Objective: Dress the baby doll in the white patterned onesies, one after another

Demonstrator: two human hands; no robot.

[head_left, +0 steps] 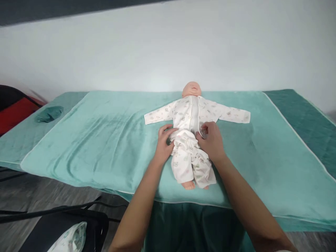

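Observation:
A baby doll lies face up with its arms spread wide. It wears a white printed baby shirt, whose front is parted, and matching baby trousers. Bare feet show below the trouser legs. My left hand rests at the waist on the left side, thumb and fingers apart, touching the clothing. On the other side, my right hand has its fingers bent in a pinch on the lower front edge of the shirt, close to the waistband. The right fingertips are partly hidden.
A light green sheet covers the bed, with a white wall behind it. A dark oval hole lies in the bed's left end. At lower left stands a black chair with a patterned white bundle on it.

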